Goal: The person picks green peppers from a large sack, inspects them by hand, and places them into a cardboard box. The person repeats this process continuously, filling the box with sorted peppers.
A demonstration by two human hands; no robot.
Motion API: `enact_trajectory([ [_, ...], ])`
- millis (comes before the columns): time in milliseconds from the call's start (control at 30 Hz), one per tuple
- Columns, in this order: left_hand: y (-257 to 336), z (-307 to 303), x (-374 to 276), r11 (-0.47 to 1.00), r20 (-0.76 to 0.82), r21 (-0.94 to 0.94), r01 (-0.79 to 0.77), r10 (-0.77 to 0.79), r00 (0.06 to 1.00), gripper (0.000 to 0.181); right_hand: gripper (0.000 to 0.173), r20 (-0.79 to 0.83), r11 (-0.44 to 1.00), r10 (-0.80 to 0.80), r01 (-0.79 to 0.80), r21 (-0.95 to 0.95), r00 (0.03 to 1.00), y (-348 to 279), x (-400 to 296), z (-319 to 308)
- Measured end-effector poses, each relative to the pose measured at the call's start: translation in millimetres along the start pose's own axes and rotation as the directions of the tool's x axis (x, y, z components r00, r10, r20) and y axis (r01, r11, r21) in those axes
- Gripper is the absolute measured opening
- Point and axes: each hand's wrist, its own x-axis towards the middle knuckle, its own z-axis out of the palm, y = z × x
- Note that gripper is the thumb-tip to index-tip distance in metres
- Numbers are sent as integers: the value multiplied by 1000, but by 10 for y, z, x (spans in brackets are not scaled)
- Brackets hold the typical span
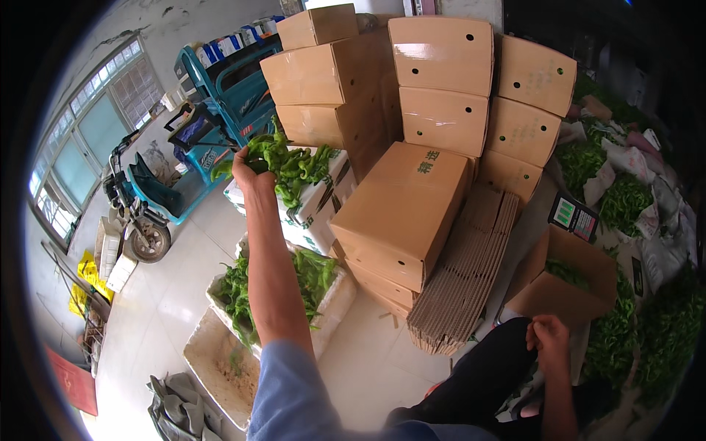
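My left hand point(252, 171) is stretched out over a white printed box point(317, 226) and holds green peppers point(270, 151); more peppers lie on the box around it. Below my forearm stands a white foam box point(336, 300) full of green peppers point(311, 270). Beside it lies a foam box point(212, 353) with brown dirt inside. My right hand point(547, 335) hangs near my knee with curled fingers; whether something small is in it, I cannot tell. Just beyond it stands an open cardboard box point(529, 275) with some green peppers point(568, 273) inside, next to a scale with a lit display point(573, 218).
Closed cardboard boxes point(402, 204) are stacked ahead. Flattened cartons point(469, 275) lean beside them. Heaps of green peppers point(612, 342) and plastic sacks point(634, 162) lie at the right. A teal cargo tricycle point(193, 182) stands at the back left, and a grey-green cloth point(179, 408) lies at lower left.
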Motion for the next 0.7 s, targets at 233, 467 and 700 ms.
enact_trajectory([
  [233,-181,-47,735,979,-172,141,144,-119,978,20,11,-10,1000,2,-2,26,1000,67,10,-98],
  [467,-86,59,371,982,-27,73,175,-173,985,25,11,-16,1000,-9,9,28,1000,64,-46,-137],
  [700,-614,411,-1547,968,529,203,146,-234,816,48,11,-17,998,-59,59,-28,998,-187,-15,-134],
])
